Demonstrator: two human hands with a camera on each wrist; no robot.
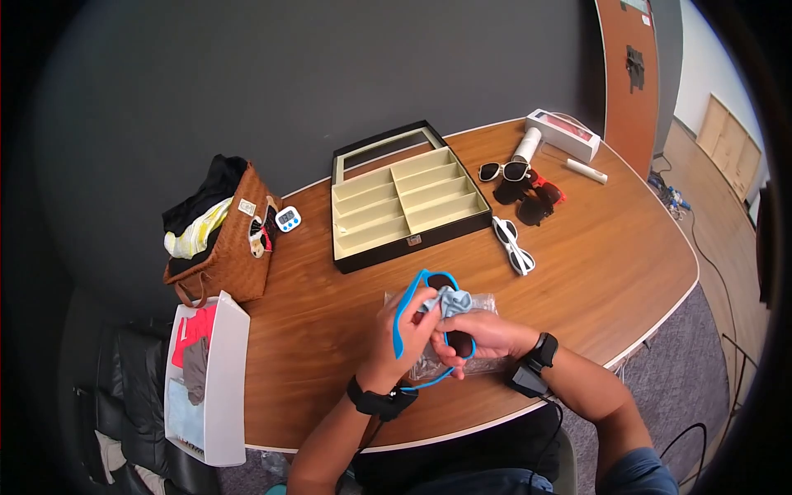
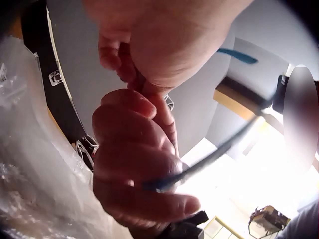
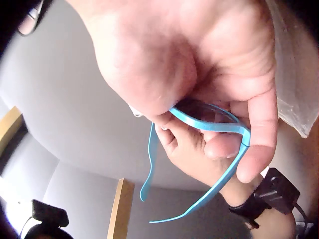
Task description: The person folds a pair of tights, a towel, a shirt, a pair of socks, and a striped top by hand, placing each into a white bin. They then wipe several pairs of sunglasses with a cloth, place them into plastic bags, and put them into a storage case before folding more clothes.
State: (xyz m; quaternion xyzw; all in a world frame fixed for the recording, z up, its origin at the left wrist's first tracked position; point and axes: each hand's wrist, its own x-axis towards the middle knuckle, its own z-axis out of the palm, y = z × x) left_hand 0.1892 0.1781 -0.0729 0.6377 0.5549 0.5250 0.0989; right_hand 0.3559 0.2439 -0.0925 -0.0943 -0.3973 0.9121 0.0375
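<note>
Blue-framed sunglasses (image 1: pixel 399 330) with dark lenses are held between both hands over the table's near side, temples unfolded. My left hand (image 1: pixel 394 340) pinches a crumpled light blue cloth (image 1: pixel 454 302) at the glasses' middle and far lens. Around the near lens curl the fingers of my right hand (image 1: pixel 488 332). In the right wrist view, the right hand (image 3: pixel 199 64) grips the blue rim (image 3: pixel 209 125) with both temples hanging below. The left wrist view shows the two hands meeting, the right hand (image 2: pixel 134 154) below. Beneath them lies a clear plastic bag (image 1: pixel 487 367).
Behind the hands stands an open display case (image 1: pixel 412 241) with cream compartments. White sunglasses (image 1: pixel 513 246) and several other pairs lie to its right, near a white box (image 1: pixel 569 136). At left are a wicker basket (image 1: pixel 227 256), a timer (image 1: pixel 288 219) and a white bin (image 1: pixel 235 371) of cloths.
</note>
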